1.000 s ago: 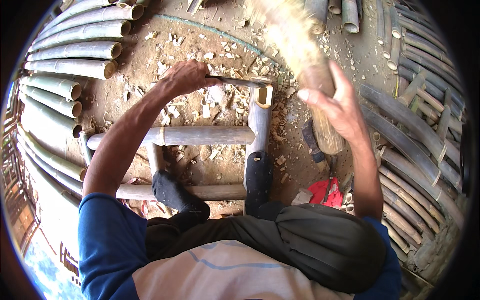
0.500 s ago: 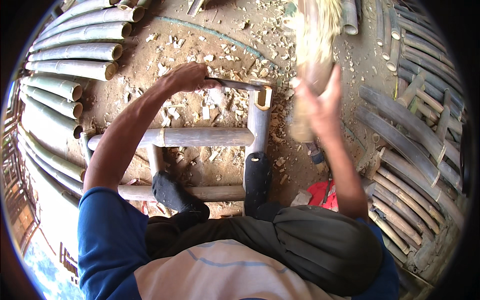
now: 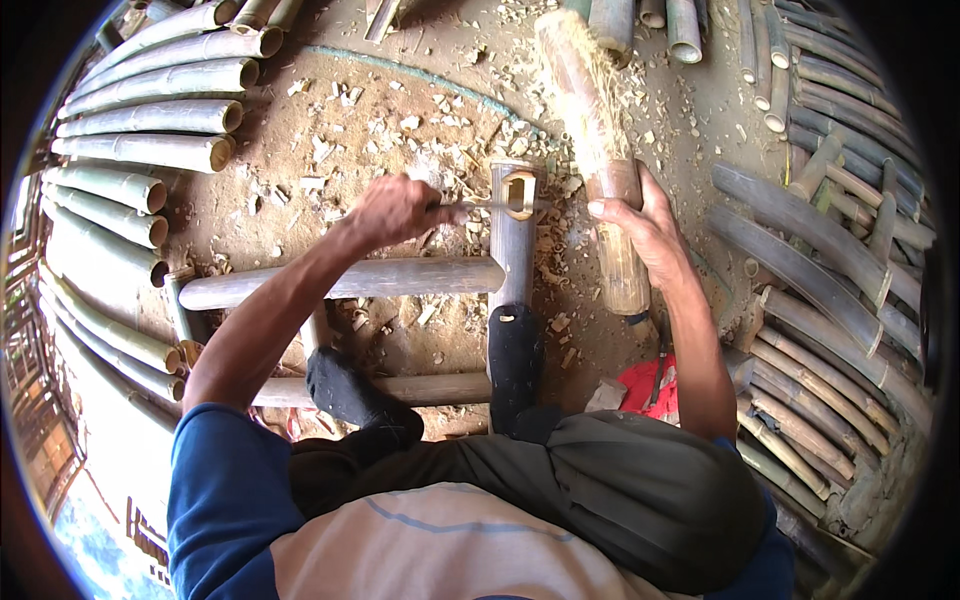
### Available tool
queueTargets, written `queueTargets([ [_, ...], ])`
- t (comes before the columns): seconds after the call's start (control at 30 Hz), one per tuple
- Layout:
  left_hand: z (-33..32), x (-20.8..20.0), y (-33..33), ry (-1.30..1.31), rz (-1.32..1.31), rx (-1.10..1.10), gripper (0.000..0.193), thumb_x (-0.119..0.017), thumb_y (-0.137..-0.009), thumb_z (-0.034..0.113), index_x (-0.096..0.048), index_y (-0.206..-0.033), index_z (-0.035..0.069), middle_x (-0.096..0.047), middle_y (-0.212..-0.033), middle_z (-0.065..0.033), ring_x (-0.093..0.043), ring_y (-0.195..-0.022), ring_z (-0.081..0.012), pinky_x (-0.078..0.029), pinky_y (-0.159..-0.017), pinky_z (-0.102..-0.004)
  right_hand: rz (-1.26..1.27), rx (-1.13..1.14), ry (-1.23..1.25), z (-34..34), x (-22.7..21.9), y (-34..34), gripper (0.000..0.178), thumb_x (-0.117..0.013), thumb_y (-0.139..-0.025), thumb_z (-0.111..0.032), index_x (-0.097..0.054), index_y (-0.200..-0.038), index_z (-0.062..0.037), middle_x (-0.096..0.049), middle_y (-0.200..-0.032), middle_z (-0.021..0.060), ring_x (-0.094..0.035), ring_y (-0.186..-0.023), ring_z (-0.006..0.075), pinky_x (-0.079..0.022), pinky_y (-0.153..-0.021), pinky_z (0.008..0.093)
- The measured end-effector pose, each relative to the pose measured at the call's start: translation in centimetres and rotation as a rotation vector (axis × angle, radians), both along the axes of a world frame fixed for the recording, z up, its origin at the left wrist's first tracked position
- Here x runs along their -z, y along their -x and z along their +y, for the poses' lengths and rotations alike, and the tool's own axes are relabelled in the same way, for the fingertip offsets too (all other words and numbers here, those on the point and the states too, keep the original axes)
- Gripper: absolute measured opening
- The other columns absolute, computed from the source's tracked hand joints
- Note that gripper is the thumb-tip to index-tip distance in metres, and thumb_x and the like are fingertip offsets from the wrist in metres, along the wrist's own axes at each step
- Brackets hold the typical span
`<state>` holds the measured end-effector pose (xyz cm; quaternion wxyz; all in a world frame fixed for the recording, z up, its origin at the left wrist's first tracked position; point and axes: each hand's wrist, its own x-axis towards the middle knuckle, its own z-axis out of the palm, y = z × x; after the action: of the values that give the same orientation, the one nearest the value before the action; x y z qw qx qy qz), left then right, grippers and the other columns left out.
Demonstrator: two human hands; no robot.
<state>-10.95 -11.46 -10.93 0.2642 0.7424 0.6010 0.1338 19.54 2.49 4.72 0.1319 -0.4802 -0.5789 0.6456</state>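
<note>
My left hand (image 3: pixel 395 210) is closed round the handle end of a chisel (image 3: pixel 490 206). Its thin dark blade, slightly blurred, lies level across the squared hole near the far end of an upright-running bamboo post (image 3: pixel 515 262). My right hand (image 3: pixel 648 228) grips a bamboo mallet (image 3: pixel 622 268) by its middle, just right of the post and apart from it. The mallet's far end is frayed into pale fibres. A bamboo crossbar (image 3: pixel 400 278) joins the post from the left. My right foot, in a dark sock (image 3: pixel 515 355), rests on the post.
Pale bamboo chips (image 3: pixel 410 123) litter the dirt floor. Cut bamboo poles (image 3: pixel 170 117) lie stacked at left; split pieces (image 3: pixel 800 235) and more poles (image 3: pixel 800 410) fill the right. A red cloth or bag (image 3: pixel 645 388) lies beside my right knee. A lower crossbar (image 3: pixel 440 387) runs near my feet.
The chisel has shifted from the hole's far edge to across its middle, nearer me. The mallet has come nearer me, its frayed end swinging left.
</note>
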Motion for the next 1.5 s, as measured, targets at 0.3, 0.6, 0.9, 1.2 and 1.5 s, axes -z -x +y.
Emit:
queueTargets([
  [0.3,5.5,0.4,-0.3,0.111,0.089,-0.102,0.07,-0.044,-0.094,0.075,-0.068,-0.076,0.012,-0.045,-0.052,0.0053,-0.029,-0.041,-0.0071,-0.029,-0.035,-0.0283,-0.042,-0.053,-0.281,-0.6,0.9,-1.7,0.069,-0.081,-0.083,-0.028,-0.048,-0.136,0.0003,-0.063,-0.116,0.0128,-0.064,-0.101,0.0191,-0.053,-0.088,0.0338],
  [0.6,6.4,0.1,-0.5,0.292,0.124,-0.08,0.068,-0.048,-0.095,0.069,-0.07,-0.085,0.005,-0.049,-0.054,0.0053,-0.031,-0.04,-0.0054,-0.03,-0.035,-0.0256,-0.653,-0.418,-0.207,1.5,-1.1,0.3,0.069,-0.075,-0.087,-0.028,-0.039,-0.138,0.002,-0.059,-0.126,0.0274,-0.065,-0.109,0.0363,-0.055,-0.095,0.0498],
  [0.9,7.1,0.4,-0.6,0.301,0.0,-0.074,0.058,-0.056,-0.097,0.06,-0.076,-0.094,0.005,-0.058,-0.057,0.0009,-0.033,-0.039,-0.0067,-0.031,-0.034,-0.0268,-0.174,-0.103,-0.661,-0.1,4.4,0.3,0.064,-0.075,-0.082,-0.021,-0.039,-0.129,0.0037,-0.063,-0.11,0.0272,-0.07,-0.088,0.0314,-0.065,-0.069,0.0404],
  [1.2,6.7,-0.5,0.4,0.451,0.013,-0.092,0.059,-0.054,-0.095,0.061,-0.073,-0.088,0.006,-0.055,-0.058,0.0027,-0.032,-0.041,-0.0071,-0.031,-0.036,-0.0276,-0.066,-0.137,-0.822,4.5,-4.7,2.7,0.059,-0.074,-0.087,-0.039,-0.049,-0.12,0.0027,-0.068,-0.097,0.02,-0.071,-0.081,0.0271,-0.063,-0.073,0.0421],
  [1.5,10.3,-1.8,0.6,0.952,-0.209,-0.02,0.043,-0.065,-0.097,0.052,-0.075,-0.09,0.01,-0.065,-0.065,-0.0005,-0.052,-0.048,-0.0089,-0.041,-0.044,-0.0264,-0.261,-0.224,-0.536,-0.8,2.6,1.5,0.06,-0.08,-0.08,-0.016,-0.042,-0.122,0.0032,-0.064,-0.106,0.0305,-0.07,-0.082,0.0326,-0.062,-0.066,0.0432],
])
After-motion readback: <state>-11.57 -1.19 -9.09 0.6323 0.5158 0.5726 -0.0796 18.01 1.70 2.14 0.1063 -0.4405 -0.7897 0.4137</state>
